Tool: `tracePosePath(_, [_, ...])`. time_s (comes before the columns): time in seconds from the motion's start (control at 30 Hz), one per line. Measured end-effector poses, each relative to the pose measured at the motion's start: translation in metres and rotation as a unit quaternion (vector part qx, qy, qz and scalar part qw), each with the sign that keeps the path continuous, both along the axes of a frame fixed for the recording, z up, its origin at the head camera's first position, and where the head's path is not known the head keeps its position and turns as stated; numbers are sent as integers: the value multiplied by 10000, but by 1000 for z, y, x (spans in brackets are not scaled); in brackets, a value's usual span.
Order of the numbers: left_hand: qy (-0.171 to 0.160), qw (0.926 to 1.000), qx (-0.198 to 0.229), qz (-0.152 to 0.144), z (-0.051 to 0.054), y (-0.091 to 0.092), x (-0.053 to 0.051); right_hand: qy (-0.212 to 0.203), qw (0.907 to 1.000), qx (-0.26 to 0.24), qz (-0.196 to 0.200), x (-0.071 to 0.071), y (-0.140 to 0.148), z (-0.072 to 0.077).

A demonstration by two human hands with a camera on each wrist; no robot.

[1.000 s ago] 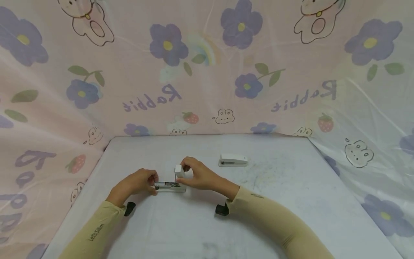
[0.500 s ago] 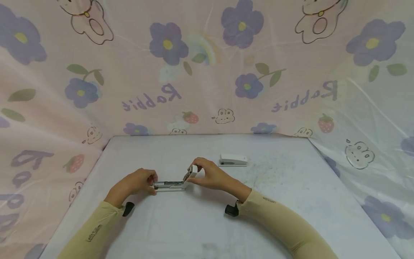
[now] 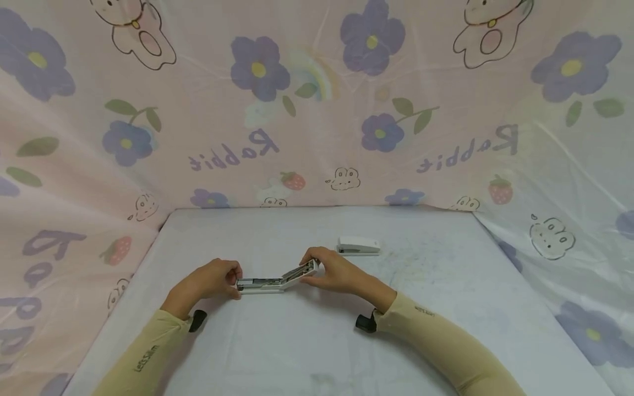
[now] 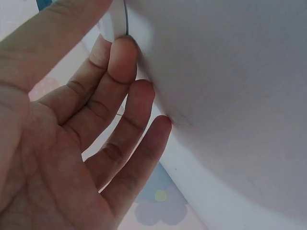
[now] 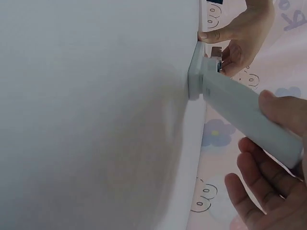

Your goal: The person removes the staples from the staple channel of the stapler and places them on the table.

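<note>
A white stapler [image 3: 260, 290] lies on the table with its top cover swung back to the right, so the metal staple channel shows. My left hand [image 3: 205, 281] pinches the left end of its base between thumb and fingers. In the left wrist view, only a white end of the stapler [image 4: 115, 21] shows by the fingers. My right hand [image 3: 339, 272] holds the free end of the raised cover [image 5: 242, 112], thumb on one side and fingers on the other. The cover slants up to the right from the hinge.
A second white stapler [image 3: 358, 246], closed, stands farther back on the white table [image 3: 426, 330], just beyond my right hand. A printed cloth [image 3: 317, 121] with flowers and rabbits hangs behind the table and along both sides.
My right hand has moved to the right and swung the stapler's cover from nearly upright to a low slant. The left hand has stayed at the base's left end.
</note>
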State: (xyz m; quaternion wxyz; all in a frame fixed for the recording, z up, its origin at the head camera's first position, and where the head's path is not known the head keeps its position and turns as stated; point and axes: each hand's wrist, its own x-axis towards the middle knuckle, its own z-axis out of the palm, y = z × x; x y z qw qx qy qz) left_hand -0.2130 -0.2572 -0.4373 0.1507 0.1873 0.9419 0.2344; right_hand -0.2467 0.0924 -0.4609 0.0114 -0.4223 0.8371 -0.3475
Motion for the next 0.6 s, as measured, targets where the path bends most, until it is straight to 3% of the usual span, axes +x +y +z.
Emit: tracePosePath(0.6, [-171,9996,99,219,-5,-1,-2,-82,9958,880,-260,4,7,-5])
